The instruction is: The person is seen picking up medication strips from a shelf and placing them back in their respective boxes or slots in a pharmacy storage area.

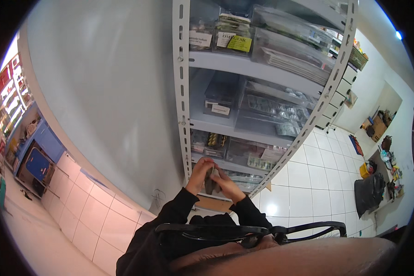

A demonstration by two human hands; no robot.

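Both hands are raised close together in front of a white slotted-angle metal shelf rack [255, 63]. My left hand [200, 174] and my right hand [229, 187] grip a small, flat, dark greenish item [209, 183] between them. Fingers cover much of it, so its exact kind cannot be told. Just beyond the hands, the lower shelves carry clear plastic bins [250, 151] with blister packs [260, 161] inside. A labelled clear box [219, 103] stands on the middle shelf beside a larger bin of silvery blister strips [279, 107]. Higher up, another bin [233, 34] holds stacked packs and bears printed labels.
A grey-white wall panel [103, 86] borders the rack on the left. Off to the right, a black plastic bag [369, 193] and a yellow bin [364, 170] stand on the white tiled floor [305, 193]. White drawers [337, 99] are behind the rack. Black eyeglass frames [210, 230] cross the lower view.
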